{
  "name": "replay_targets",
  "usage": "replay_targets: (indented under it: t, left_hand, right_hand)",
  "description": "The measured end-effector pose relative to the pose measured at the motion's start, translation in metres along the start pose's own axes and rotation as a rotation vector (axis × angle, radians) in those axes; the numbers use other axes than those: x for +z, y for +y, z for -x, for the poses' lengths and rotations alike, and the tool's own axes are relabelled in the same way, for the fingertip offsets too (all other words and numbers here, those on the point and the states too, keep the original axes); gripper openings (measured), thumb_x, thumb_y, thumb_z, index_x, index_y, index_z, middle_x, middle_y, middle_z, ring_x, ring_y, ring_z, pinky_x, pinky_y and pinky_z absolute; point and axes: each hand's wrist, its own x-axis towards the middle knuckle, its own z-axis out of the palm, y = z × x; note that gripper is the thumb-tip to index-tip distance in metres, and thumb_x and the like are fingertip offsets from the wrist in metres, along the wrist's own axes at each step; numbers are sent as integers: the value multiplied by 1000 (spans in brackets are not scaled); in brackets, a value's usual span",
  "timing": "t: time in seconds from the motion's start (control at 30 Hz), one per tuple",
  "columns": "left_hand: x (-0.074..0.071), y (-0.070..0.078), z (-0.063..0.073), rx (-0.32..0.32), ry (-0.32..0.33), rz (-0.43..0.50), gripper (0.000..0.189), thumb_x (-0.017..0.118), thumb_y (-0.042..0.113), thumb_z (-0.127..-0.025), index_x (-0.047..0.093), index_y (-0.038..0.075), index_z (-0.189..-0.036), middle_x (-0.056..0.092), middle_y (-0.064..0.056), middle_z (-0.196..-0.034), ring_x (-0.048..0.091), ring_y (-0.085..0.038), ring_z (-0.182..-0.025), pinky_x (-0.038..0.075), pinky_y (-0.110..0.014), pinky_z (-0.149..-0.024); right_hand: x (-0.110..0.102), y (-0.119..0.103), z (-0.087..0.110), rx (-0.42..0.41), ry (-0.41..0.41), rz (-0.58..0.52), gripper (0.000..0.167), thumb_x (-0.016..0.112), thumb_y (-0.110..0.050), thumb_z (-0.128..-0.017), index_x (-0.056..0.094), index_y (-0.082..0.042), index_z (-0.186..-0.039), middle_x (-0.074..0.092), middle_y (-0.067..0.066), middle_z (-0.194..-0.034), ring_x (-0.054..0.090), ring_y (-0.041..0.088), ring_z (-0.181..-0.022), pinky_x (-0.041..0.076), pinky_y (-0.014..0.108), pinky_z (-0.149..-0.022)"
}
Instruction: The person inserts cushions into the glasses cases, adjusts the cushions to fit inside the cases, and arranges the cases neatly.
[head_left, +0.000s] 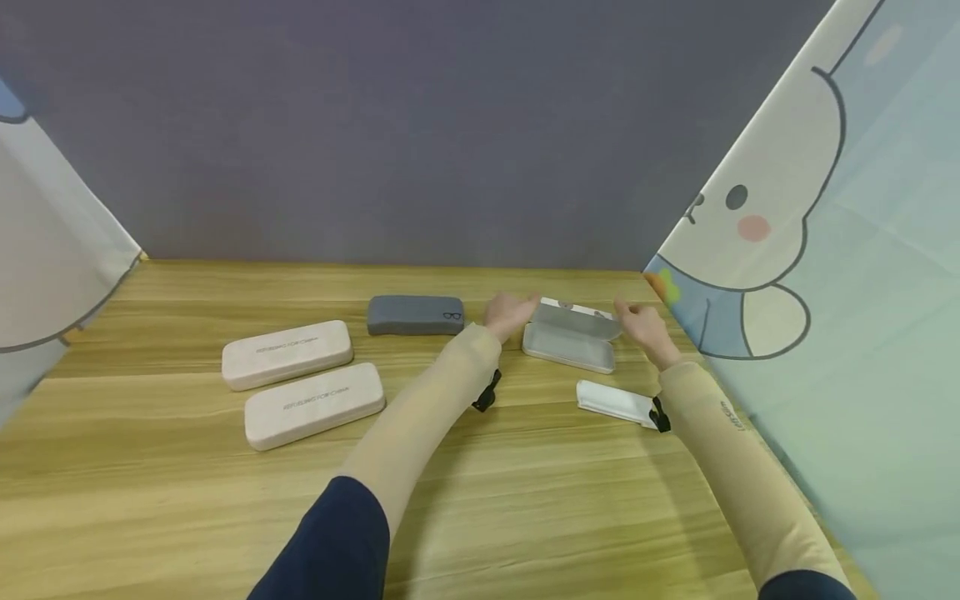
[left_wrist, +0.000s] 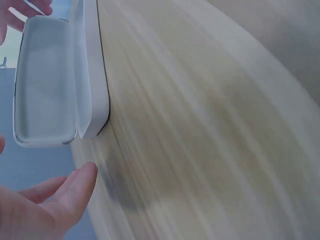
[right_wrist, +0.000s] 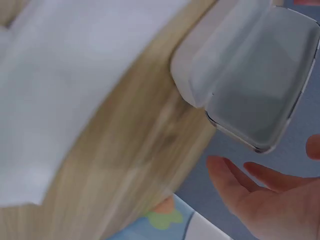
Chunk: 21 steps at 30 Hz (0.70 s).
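A glasses case (head_left: 568, 350) rests with its lid raised on the table, its pale grey inside bare. Just left of it is my left hand (head_left: 510, 315), fingers loosely bent and apart from the case in the left wrist view, where that hand (left_wrist: 52, 212) holds nothing. On the other side, my right hand (head_left: 645, 330) hovers by the lid's right end. Its fingers (right_wrist: 227, 177) are relaxed, with a gap to the lid (right_wrist: 265, 80) in the right wrist view. A white flat packet or folded cloth (head_left: 613, 402) lies nearer, partly hidden by the right wrist strap.
Two closed cream glasses cases (head_left: 287, 354) lie at the left, one in front of the other. Behind my left forearm sits a closed grey case (head_left: 415, 315). A dark panel (head_left: 397, 133) borders the table's back, and a printed curtain (head_left: 855, 400) hangs along the right.
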Motion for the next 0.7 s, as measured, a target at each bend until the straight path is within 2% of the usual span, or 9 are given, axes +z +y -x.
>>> replay_targets:
  t: [0.07, 0.13, 0.23, 0.3, 0.37, 0.47, 0.57, 0.63, 0.7]
  left_hand:
    - [4, 0, 0, 6, -4, 0, 66, 46, 53, -95, 52, 1, -135, 58, -17, -130, 57, -24, -95, 51, -38, -82]
    - [8, 0, -1, -2, 0, 13, 68, 44, 54, -96, 48, 1, -138, 54, -18, -135, 57, -27, -107, 50, -41, -93]
    - [15, -2, -2, -23, 2, 29, 72, 42, 55, -96, 42, 2, -143, 44, -17, -147, 44, -32, -133, 41, -44, -109]
    - [17, -3, -1, -42, -5, 38, 73, 40, 56, -96, 40, 2, -145, 39, -16, -151, 38, -32, -139, 37, -45, -112]
    - [19, -4, -1, -49, -14, 43, 72, 38, 56, -97, 40, 2, -144, 38, -16, -152, 38, -32, -139, 37, -45, -112]
    - [21, -4, 0, -46, -24, 39, 71, 35, 56, -98, 41, 3, -144, 39, -15, -151, 39, -32, -139, 37, -44, -112]
    - [22, -3, 0, -43, -32, 43, 70, 34, 56, -98, 40, 4, -145, 39, -15, -152, 38, -32, -139, 37, -45, -113]
    - [22, -2, 0, -45, -38, 47, 70, 34, 56, -98, 39, 4, -146, 38, -15, -152, 38, -32, -139, 36, -45, -113]
    - [23, -2, 0, -54, -44, 61, 70, 35, 55, -98, 38, 3, -146, 38, -15, -152, 37, -32, -139, 36, -45, -113]
  right_hand:
    - [4, 3, 0, 26, -35, -11, 79, 16, -51, -101, 23, 15, -144, 29, 38, -147, 30, 52, -135, 30, 59, -112]
    - [8, 5, 0, 35, -44, -16, 79, 18, -50, -102, 23, 17, -143, 35, 38, -142, 37, 50, -130, 32, 58, -111]
    - [16, 9, -2, 50, -22, -27, 72, 22, -48, -102, 40, 14, -135, 60, 27, -95, 59, 37, -88, 46, 48, -94]
    - [22, 10, -2, 56, -22, -46, 66, 23, -48, -102, 49, 10, -118, 52, 10, -68, 51, 23, -65, 46, 40, -81]
    - [26, 10, -3, 75, -27, -93, 61, 24, -49, -102, 48, 6, -106, 43, 3, -62, 44, 16, -59, 45, 35, -75]
    - [30, 11, -1, 90, -56, -163, 71, 21, -52, -101, 46, 12, -122, 58, 20, -92, 58, 24, -78, 53, 39, -85]
    - [32, 13, -1, 91, -80, -201, 82, 17, -54, -101, 25, 15, -144, 42, 36, -135, 58, 38, -107, 51, 44, -97]
    - [31, 13, 0, 88, -92, -206, 83, 13, -54, -101, 17, 15, -146, 33, 37, -144, 53, 43, -118, 49, 46, -99]
    - [31, 14, 0, 86, -90, -199, 83, 12, -54, -101, 17, 15, -146, 32, 38, -144, 52, 44, -119, 50, 45, -99]
